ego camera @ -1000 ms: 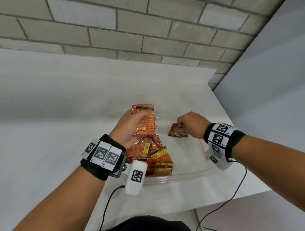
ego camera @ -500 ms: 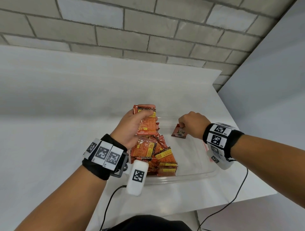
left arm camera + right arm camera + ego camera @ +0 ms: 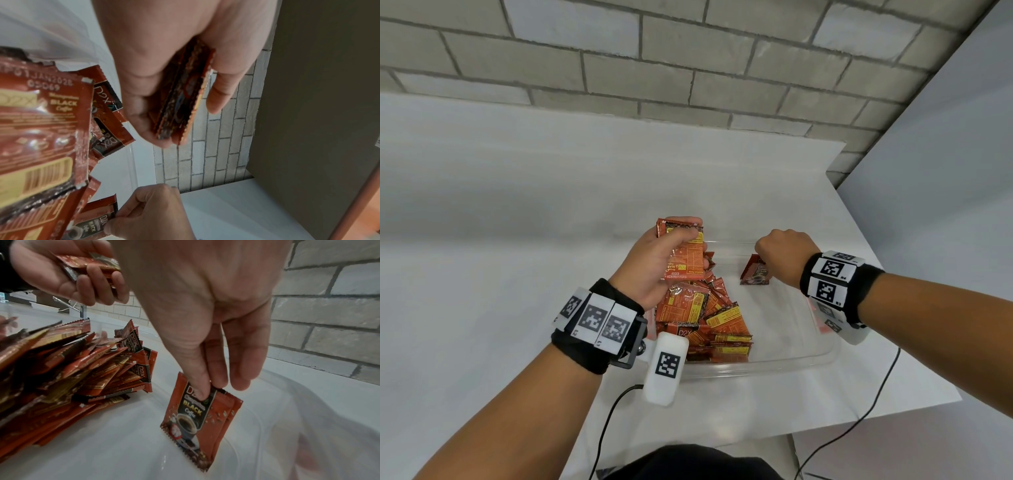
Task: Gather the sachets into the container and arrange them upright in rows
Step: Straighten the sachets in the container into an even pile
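Observation:
A clear plastic container [image 3: 791, 359] sits on the white table. A loose pile of red-orange coffee sachets [image 3: 709, 315] [image 3: 72, 369] fills its left half. My left hand [image 3: 671, 253] [image 3: 164, 81] grips a small stack of sachets [image 3: 686, 253] [image 3: 180, 100] above the pile. In the container's right part my right hand [image 3: 777, 257] [image 3: 209, 353] pinches the top of two or three sachets [image 3: 755, 274] [image 3: 201, 415] standing upright on the floor of the container.
The table's right edge [image 3: 914, 308] lies close to the container, with a grey wall beyond. A brick wall [image 3: 688, 68] runs behind the table. Black cables [image 3: 859, 418] hang off the front edge.
The right hand has tipped its sachets more upright on the container floor. The left hand keeps its stack in about the same place.

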`<control>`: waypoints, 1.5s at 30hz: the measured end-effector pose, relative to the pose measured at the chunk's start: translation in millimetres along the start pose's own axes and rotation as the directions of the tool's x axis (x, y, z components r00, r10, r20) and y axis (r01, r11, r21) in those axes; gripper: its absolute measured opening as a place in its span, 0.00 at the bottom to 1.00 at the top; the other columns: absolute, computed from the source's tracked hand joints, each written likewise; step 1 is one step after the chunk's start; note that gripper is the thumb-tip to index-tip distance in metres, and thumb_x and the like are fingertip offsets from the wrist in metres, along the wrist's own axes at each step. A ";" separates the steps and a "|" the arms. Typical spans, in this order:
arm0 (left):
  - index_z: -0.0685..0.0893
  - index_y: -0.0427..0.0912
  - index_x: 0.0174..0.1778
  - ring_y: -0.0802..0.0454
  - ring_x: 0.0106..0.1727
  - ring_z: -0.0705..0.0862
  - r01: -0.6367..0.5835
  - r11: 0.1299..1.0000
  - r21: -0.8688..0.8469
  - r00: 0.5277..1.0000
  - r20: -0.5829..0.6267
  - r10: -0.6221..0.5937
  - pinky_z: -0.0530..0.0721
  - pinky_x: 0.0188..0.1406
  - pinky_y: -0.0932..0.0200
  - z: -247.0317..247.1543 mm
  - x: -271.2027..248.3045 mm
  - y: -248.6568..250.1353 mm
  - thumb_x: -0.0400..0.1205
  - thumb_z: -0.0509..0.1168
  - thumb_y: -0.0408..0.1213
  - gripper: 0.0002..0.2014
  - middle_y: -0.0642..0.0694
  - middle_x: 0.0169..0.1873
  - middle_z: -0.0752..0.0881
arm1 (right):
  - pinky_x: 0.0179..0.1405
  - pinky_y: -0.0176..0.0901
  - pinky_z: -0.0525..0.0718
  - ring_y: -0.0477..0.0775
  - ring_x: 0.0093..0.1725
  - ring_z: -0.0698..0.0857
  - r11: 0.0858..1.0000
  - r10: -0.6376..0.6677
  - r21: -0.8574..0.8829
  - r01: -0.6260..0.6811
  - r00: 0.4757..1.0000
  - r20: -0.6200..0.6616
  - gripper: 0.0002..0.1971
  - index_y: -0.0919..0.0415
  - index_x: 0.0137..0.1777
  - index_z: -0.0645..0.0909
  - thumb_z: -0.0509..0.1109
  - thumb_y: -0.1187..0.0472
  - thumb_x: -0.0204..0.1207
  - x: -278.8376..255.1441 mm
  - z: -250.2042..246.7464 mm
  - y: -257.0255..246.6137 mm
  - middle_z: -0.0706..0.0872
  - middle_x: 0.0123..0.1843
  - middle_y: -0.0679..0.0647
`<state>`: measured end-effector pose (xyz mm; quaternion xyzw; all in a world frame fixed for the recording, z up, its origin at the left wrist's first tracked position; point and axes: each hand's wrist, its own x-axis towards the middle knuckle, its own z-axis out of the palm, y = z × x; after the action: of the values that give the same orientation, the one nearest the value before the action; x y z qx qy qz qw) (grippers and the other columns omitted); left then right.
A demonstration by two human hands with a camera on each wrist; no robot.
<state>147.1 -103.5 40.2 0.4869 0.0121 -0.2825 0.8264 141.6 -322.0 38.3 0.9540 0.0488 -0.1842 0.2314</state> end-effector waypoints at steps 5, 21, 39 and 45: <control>0.82 0.39 0.57 0.45 0.32 0.87 -0.002 1.000 -0.002 1.000 -0.006 0.002 0.88 0.31 0.57 -0.2 0.1 0.0 0.83 0.62 0.31 0.09 0.37 0.40 0.86 | 0.33 0.44 0.70 0.56 0.34 0.72 1.000 0.014 0.007 -0.014 1.000 0.013 0.12 0.63 0.35 0.65 0.61 0.71 0.77 -1.0 -3.2 -0.5 0.63 0.30 0.52; 0.81 0.40 0.56 0.45 0.32 0.87 0.009 1.000 -0.001 1.000 -0.011 -0.009 0.87 0.30 0.56 -0.8 2.1 -0.3 0.83 0.62 0.32 0.08 0.37 0.39 0.86 | 0.38 0.41 0.78 0.58 0.45 0.84 0.954 -0.062 0.299 -0.004 0.975 0.211 0.13 0.63 0.56 0.85 0.61 0.64 0.78 0.0 15.0 6.5 0.87 0.54 0.58; 0.81 0.38 0.59 0.46 0.31 0.87 0.003 1.000 0.000 1.000 -0.009 -0.003 0.87 0.29 0.57 -2.3 2.1 -0.7 0.82 0.62 0.31 0.10 0.38 0.38 0.87 | 0.25 0.36 0.66 0.47 0.29 0.70 0.982 -0.092 0.185 0.029 0.935 0.341 0.11 0.63 0.36 0.72 0.59 0.61 0.80 3.7 16.2 -3.8 0.71 0.32 0.50; 0.82 0.39 0.59 0.45 0.32 0.87 0.000 1.000 -0.011 1.000 0.003 0.000 0.87 0.30 0.57 -3.5 3.6 -2.7 0.82 0.62 0.32 0.11 0.38 0.39 0.87 | 0.24 0.36 0.65 0.47 0.28 0.69 0.981 -0.082 0.195 0.017 0.941 0.328 0.15 0.59 0.31 0.66 0.59 0.60 0.80 1.6 15.5 -3.1 0.71 0.31 0.50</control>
<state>149.7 -103.3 35.2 0.4819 0.0124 -0.2830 0.8292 137.4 -326.3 23.5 0.9249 0.0152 -0.3532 0.1400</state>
